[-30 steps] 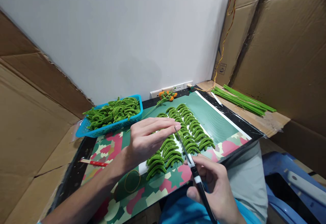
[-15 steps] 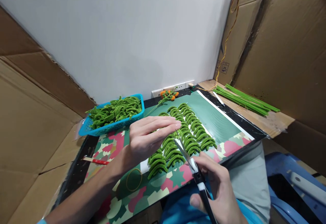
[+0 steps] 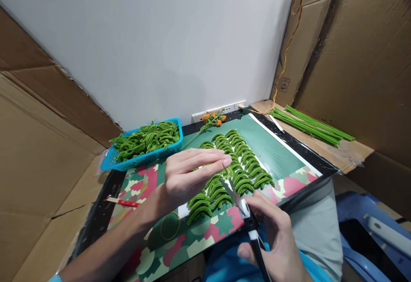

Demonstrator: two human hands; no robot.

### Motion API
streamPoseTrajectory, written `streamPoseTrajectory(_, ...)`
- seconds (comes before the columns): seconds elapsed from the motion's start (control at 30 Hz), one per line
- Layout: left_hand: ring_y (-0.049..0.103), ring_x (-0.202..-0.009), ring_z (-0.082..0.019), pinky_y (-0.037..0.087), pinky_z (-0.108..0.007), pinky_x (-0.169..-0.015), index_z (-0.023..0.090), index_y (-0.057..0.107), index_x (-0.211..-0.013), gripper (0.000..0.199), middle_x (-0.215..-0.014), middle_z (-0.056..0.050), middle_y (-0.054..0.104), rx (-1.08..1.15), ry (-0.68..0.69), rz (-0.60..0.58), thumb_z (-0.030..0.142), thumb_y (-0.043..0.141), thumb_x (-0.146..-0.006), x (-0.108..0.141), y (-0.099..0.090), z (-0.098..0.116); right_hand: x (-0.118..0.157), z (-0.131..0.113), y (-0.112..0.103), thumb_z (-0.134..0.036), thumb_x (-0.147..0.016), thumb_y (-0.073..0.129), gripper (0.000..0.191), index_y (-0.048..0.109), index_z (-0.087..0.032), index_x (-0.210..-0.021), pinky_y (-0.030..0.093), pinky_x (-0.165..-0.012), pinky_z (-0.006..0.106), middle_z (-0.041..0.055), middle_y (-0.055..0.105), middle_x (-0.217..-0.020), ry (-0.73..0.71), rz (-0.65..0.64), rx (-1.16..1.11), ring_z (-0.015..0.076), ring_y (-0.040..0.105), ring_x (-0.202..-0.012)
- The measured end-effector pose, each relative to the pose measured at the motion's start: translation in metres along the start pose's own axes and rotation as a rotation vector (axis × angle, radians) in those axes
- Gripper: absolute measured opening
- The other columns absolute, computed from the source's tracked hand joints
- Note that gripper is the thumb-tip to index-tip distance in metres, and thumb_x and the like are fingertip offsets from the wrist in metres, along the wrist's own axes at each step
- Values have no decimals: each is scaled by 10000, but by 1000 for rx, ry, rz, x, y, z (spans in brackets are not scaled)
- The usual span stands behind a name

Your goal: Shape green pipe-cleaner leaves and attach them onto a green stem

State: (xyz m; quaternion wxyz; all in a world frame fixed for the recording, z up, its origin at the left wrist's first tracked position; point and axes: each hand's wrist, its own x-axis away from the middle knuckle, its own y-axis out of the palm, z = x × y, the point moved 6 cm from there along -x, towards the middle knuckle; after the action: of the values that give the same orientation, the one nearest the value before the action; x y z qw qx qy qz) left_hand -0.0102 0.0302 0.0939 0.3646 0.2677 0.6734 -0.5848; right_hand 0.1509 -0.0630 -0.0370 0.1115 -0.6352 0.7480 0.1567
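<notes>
My left hand (image 3: 195, 170) is raised over rows of curved green fuzzy pieces (image 3: 242, 181), its fingers pressed together around something small and green whose thin end sticks out at the fingertips. Just right of those fingertips are the parted blades of the scissors (image 3: 245, 209). Their black and white handles lie in my right hand (image 3: 272, 235), with its fingers around them. The rows of pieces rest on a white sheet on the green mat (image 3: 272, 145), partly hidden by my left hand.
A blue basket (image 3: 141, 158) heaped with green pieces stands at the back left. Behind the rows lies an orange flower stem (image 3: 213, 120). Green sticks (image 3: 308, 126) and a white tool (image 3: 276, 124) lie at the right. A red-wrapped item (image 3: 125, 203) and a thin ring (image 3: 170, 226) are at the left.
The scissor blades have spread further apart. Both hands stay in nearly the same place, and the whole view has shifted very slightly.
</notes>
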Motion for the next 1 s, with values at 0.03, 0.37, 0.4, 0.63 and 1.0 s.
streamPoseTrajectory(0.03, 836, -1016, -210, 700, -317, -839, 220, 781, -1203, 203, -1061, -68, 863, 1, -2, 4, 168, 657, -1050, 0, 1, 0, -1, -1, 0, -674, -768, 898, 589, 818, -244, -1162, 479, -594, 273, 50, 660, -883, -2, 3, 3, 206, 629, -760)
streamPoseTrajectory(0.37, 836, -1014, -224, 714, -345, -874, 197, 774, -1245, 241, -1057, -86, 862, 46, 19, -28, 155, 705, -1017, 3, 3, 3, -1, -4, 0, -655, -779, 899, 557, 819, -259, -1163, 477, -590, 271, 44, 652, -858, -8, 12, -10, 198, 605, -728)
streamPoseTrajectory(0.4, 836, -1020, -222, 714, -345, -879, 207, 774, -1253, 248, -1063, -81, 862, 47, 10, -33, 160, 705, -1019, 3, 3, 3, -1, -4, 1, -657, -779, 899, 554, 821, -262, -1159, 470, -582, 269, 40, 644, -851, -6, 9, -26, 193, 598, -716)
streamPoseTrajectory(0.63, 832, -1070, -233, 717, -353, -914, 206, 760, -1263, 267, -1056, -66, 868, 62, 24, -86, 143, 715, -1008, 2, 4, 9, -2, -1, 2, -644, -785, 903, 566, 808, -279, -1208, 465, -616, 272, 41, 631, -900, -8, -8, -70, 193, 590, -757)
streamPoseTrajectory(1.0, 834, -1043, -209, 703, -337, -909, 202, 768, -1223, 248, -1089, -71, 864, -31, 52, -97, 100, 661, -1024, 5, 9, 3, 9, 21, 2, -823, -679, 866, 779, 779, -235, -1184, 410, -496, 274, 37, 612, -833, 117, -81, -425, 149, 517, -587)
